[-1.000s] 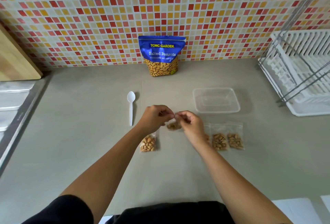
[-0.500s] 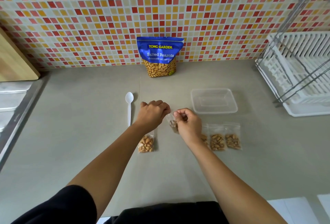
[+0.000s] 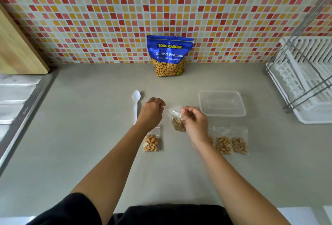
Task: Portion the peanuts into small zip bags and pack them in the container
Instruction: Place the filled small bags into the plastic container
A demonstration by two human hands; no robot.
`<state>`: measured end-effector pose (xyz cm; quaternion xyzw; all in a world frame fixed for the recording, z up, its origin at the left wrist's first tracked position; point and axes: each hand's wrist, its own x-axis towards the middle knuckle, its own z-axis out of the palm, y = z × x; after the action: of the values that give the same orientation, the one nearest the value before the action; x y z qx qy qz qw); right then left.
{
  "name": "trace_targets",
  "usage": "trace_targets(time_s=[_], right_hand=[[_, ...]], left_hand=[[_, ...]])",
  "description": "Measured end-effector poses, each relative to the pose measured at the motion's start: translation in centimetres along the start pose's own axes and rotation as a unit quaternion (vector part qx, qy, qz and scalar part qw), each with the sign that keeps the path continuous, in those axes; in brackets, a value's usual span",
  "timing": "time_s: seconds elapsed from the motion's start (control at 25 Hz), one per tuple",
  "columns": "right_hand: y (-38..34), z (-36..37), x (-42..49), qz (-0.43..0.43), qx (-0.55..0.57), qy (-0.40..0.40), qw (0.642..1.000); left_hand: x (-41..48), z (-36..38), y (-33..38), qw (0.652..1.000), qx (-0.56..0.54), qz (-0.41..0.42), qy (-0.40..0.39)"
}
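Note:
A small clear zip bag (image 3: 177, 120) with peanuts in its bottom hangs above the counter between my hands. My left hand (image 3: 151, 113) pinches its top left corner and my right hand (image 3: 195, 122) pinches its top right. Another filled small bag (image 3: 151, 142) lies flat under my left wrist. More filled small bags (image 3: 231, 144) lie in a row to the right, one partly hidden by my right wrist. The clear plastic container (image 3: 240, 109) sits empty beyond them. The blue Salted Peanuts pouch (image 3: 169, 56) stands against the tiled wall.
A white plastic spoon (image 3: 136, 104) lies left of my left hand. A white dish rack (image 3: 305, 81) with a wire frame fills the right side. A steel sink drainboard (image 3: 14, 99) and a wooden board (image 3: 16, 50) are at the left.
My hands have drawn apart along the top of the held bag, the left one moving left. The bag now hangs more upright between them.

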<state>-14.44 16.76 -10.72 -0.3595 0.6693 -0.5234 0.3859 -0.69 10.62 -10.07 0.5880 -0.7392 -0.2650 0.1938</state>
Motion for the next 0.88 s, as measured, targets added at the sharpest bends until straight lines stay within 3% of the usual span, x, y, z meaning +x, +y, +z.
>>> trace_targets(time_s=[0.04, 0.12, 0.16, 0.24, 0.28, 0.36, 0.44, 0.52, 0.6, 0.76, 0.88], right_hand=[[0.0, 0.0, 0.2, 0.015, 0.032, -0.004, 0.999], [-0.1, 0.0, 0.6, 0.053, 0.080, -0.015, 0.995], [-0.1, 0.2, 0.8, 0.074, 0.096, -0.015, 0.992], [0.2, 0.3, 1.3, 0.117, 0.110, -0.004, 0.987], [0.6, 0.5, 1.6, 0.133, 0.104, 0.000, 0.986], [1.8, 0.6, 1.8, 0.137, 0.048, -0.005, 0.989], [3.0, 0.5, 1.7, 0.091, -0.106, -0.030, 0.990], [3.9, 0.4, 1.2, 0.038, -0.262, -0.063, 0.962], [4.4, 0.4, 0.9, -0.017, -0.347, -0.079, 0.934], [4.5, 0.3, 1.1, -0.074, -0.413, -0.101, 0.902], [4.3, -1.9, 1.4, -0.092, -0.410, -0.072, 0.905]], left_hand=[[-0.5, -0.2, 0.3, 0.985, -0.157, -0.073, -0.027], [-1.7, -0.4, 0.9, 0.875, -0.443, -0.167, -0.101], [-2.1, -0.3, 1.0, 0.833, -0.508, -0.184, -0.121], [-3.0, -0.1, 0.9, 0.799, -0.553, -0.190, -0.140], [-3.4, 0.0, 0.7, 0.812, -0.538, -0.183, -0.136], [-4.1, 0.7, 0.1, 0.872, -0.444, -0.172, -0.118], [-4.9, 1.3, -0.4, 0.911, -0.346, -0.208, -0.088], [-5.6, 2.0, -0.9, 0.933, -0.267, -0.235, -0.059], [-6.0, 2.6, -1.1, 0.956, -0.182, -0.223, -0.060], [-6.0, 3.6, -1.2, 0.987, 0.006, -0.151, -0.046], [-4.9, 3.7, -0.6, 0.993, 0.018, -0.116, 0.003]])
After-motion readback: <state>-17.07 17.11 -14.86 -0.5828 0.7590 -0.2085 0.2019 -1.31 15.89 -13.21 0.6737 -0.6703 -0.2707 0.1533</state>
